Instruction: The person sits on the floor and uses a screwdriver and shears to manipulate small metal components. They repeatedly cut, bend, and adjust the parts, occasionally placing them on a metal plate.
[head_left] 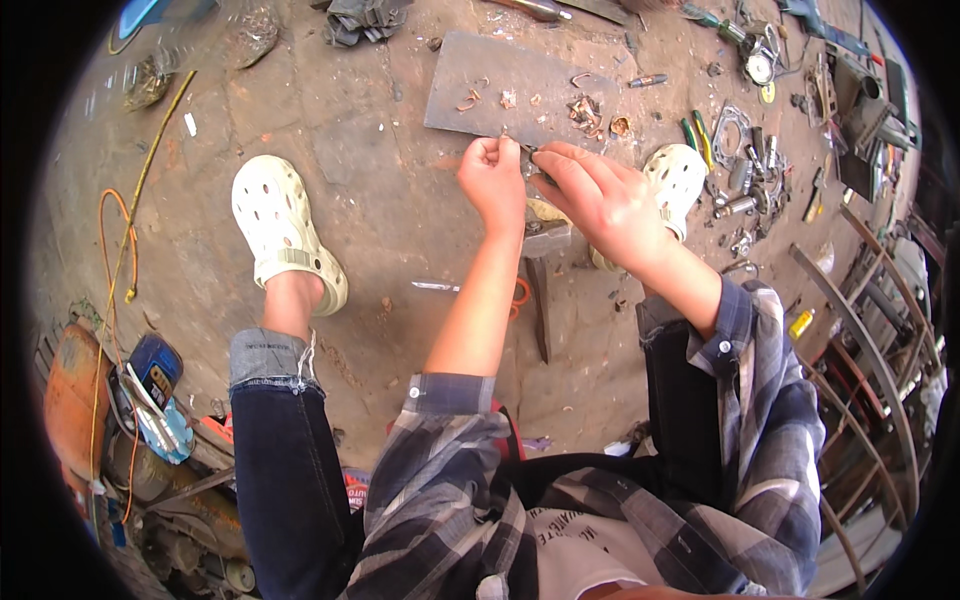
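Observation:
My left hand [490,190] is closed in a pinch near the middle of the view, its fingertips on something tiny that I cannot make out. Beside it, my right hand [610,205] is closed with its fingertips almost meeting the left ones. A small dark piece [528,150] shows between the two hands, too little of it to name. Just beyond lies a flat grey metal plate [465,85] with copper-coloured scraps [585,115] on it. Under my wrists a hammer [546,238] rests on the ground, partly hidden by the right hand.
Pliers with green and yellow handles [698,138] and loose metal parts [760,180] lie at right. Curved metal bars [870,330] stand farther right. A thin blade [435,287] is near my left forearm. A yellow hose [160,150] and a rusty tank [75,380] are at left.

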